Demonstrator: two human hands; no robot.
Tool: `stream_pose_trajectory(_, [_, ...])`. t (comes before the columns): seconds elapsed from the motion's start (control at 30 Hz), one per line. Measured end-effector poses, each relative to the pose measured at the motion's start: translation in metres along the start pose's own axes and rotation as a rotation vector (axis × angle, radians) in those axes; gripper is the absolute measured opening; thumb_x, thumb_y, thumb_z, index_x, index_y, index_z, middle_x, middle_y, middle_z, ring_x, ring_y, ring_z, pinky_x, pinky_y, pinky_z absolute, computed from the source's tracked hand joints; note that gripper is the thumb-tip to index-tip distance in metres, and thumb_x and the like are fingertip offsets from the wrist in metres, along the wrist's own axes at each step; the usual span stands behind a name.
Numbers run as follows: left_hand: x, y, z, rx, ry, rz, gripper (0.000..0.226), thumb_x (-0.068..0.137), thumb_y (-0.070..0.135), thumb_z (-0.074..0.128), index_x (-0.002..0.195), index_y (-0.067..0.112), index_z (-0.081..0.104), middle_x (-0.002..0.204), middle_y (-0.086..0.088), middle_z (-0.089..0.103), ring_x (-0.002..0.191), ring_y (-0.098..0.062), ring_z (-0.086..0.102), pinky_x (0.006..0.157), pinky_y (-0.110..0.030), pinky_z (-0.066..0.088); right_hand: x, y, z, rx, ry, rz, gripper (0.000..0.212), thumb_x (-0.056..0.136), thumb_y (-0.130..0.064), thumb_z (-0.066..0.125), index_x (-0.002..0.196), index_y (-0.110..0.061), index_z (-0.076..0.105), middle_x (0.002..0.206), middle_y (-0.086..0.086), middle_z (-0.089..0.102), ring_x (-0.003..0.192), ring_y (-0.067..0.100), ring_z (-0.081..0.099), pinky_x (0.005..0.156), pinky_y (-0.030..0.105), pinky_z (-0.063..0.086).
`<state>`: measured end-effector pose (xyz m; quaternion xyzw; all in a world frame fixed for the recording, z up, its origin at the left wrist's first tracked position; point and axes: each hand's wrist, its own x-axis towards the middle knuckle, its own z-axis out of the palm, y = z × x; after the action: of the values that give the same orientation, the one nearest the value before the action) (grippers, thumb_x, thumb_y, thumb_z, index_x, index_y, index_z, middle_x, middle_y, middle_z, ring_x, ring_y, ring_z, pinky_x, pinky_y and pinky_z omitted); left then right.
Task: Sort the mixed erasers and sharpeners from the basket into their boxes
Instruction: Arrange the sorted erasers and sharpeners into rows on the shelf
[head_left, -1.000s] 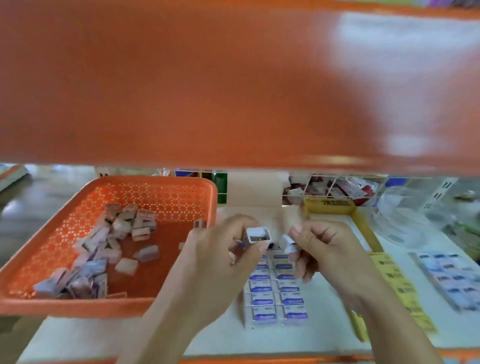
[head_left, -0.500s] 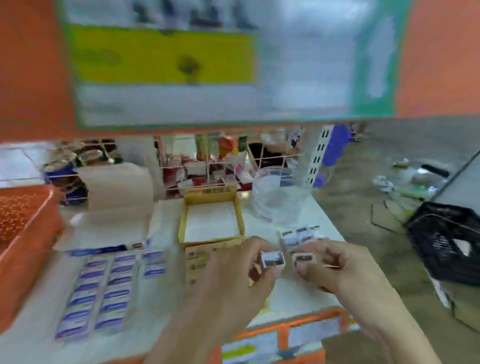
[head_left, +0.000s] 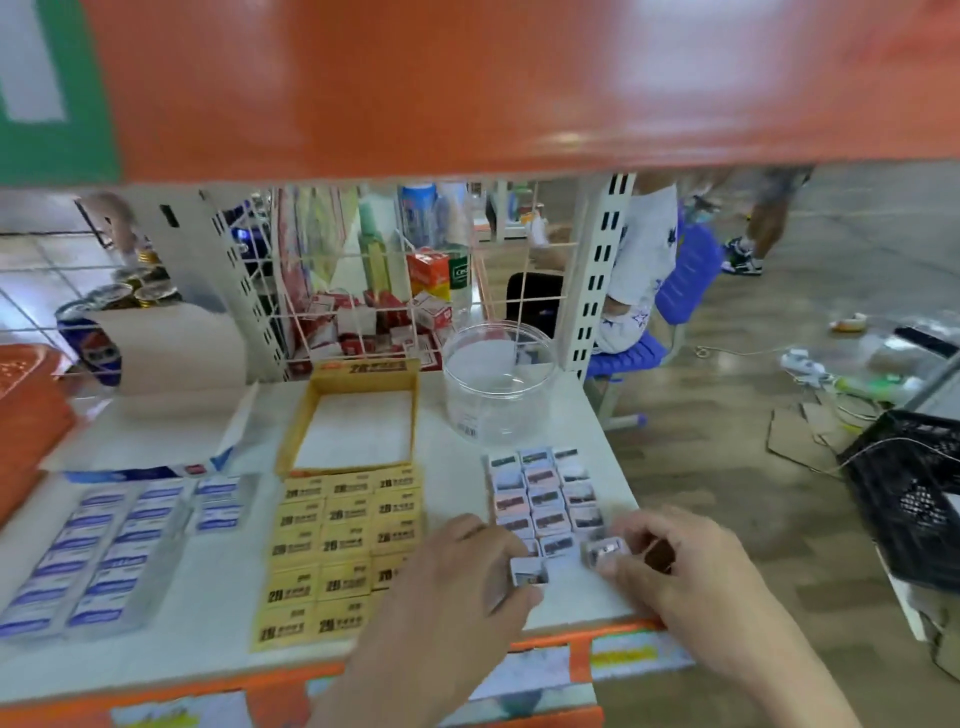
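Note:
My left hand pinches a small white sharpener just above the white shelf. My right hand pinches a second small sharpener. Both hover at the near end of a grid of small picture-faced pieces laid out on the shelf's right side. To the left lie rows of yellow erasers and rows of blue-and-white erasers. Behind the yellow rows stands an open yellow box and behind the blue ones an open blue-and-white box. The orange basket shows only its corner at far left.
A clear plastic jar stands behind the grid of small pieces. A white wire rack with red boxes closes off the shelf's back. An orange shelf hangs overhead. The shelf's right edge drops to the floor, where a black crate sits.
The view swung right from the orange basket to the shelf's right end. Both hands carried their sharpeners rightward and lowered them toward the near end of the grid.

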<state>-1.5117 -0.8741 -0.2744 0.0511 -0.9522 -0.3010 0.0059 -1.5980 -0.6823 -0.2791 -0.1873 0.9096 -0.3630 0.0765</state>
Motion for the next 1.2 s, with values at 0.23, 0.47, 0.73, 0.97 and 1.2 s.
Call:
stream_pose_trajectory(0.23, [-0.003, -0.002, 0.002, 0.016, -0.007, -0.066, 0.017, 0.088, 0.044, 0.058, 0.100, 0.036, 0.048, 0.100, 0.016, 0.049, 0.092, -0.003, 0.051, 0.086, -0.019, 0.041, 0.005, 0.001, 0.002, -0.014, -0.012, 0.016, 0.017, 0.075, -0.021, 0.078, 0.076, -0.028, 0.063, 0.066, -0.007, 0.061, 0.066, 0.004, 0.053, 0.060, 0.014, 0.041])
stream_pose_trajectory(0.47, [-0.002, 0.006, 0.004, 0.015, -0.007, -0.098, 0.018, 0.092, 0.038, 0.057, 0.095, 0.034, 0.039, 0.099, 0.014, 0.048, 0.087, -0.003, 0.057, 0.085, -0.023, 0.045, 0.007, -0.001, 0.007, -0.028, 0.001, 0.028, 0.017, 0.078, -0.024, 0.076, 0.075, -0.024, 0.059, 0.066, -0.006, 0.060, 0.063, 0.002, 0.051, 0.058, 0.014, 0.042])
stream_pose_trajectory(0.73, [-0.003, 0.009, 0.004, 0.002, 0.003, -0.117, 0.021, 0.091, 0.039, 0.058, 0.092, 0.036, 0.037, 0.099, 0.017, 0.047, 0.087, -0.002, 0.053, 0.079, -0.019, 0.043, 0.005, -0.002, 0.005, -0.041, -0.012, 0.012, 0.020, 0.080, -0.024, 0.073, 0.070, -0.022, 0.056, 0.064, -0.005, 0.059, 0.061, 0.001, 0.050, 0.055, 0.013, 0.041])
stream_pose_trajectory(0.97, [-0.003, 0.006, 0.003, -0.015, -0.008, -0.115, 0.021, 0.089, 0.044, 0.059, 0.095, 0.036, 0.040, 0.100, 0.018, 0.047, 0.089, 0.000, 0.051, 0.080, -0.019, 0.044, 0.004, -0.004, 0.005, -0.088, 0.046, -0.011, 0.021, 0.077, -0.028, 0.075, 0.069, -0.025, 0.056, 0.063, -0.006, 0.057, 0.067, 0.007, 0.052, 0.062, 0.019, 0.041])
stream_pose_trajectory(1.2, [-0.015, -0.010, -0.039, 0.037, 0.156, -0.106, 0.029, 0.088, 0.051, 0.057, 0.111, 0.042, 0.041, 0.113, 0.026, 0.041, 0.104, 0.003, 0.043, 0.083, -0.017, 0.036, 0.011, -0.049, 0.023, -0.189, 0.190, -0.280, 0.020, 0.075, -0.015, 0.076, 0.090, -0.023, 0.065, 0.087, -0.009, 0.059, 0.076, 0.013, 0.057, 0.064, 0.016, 0.037])
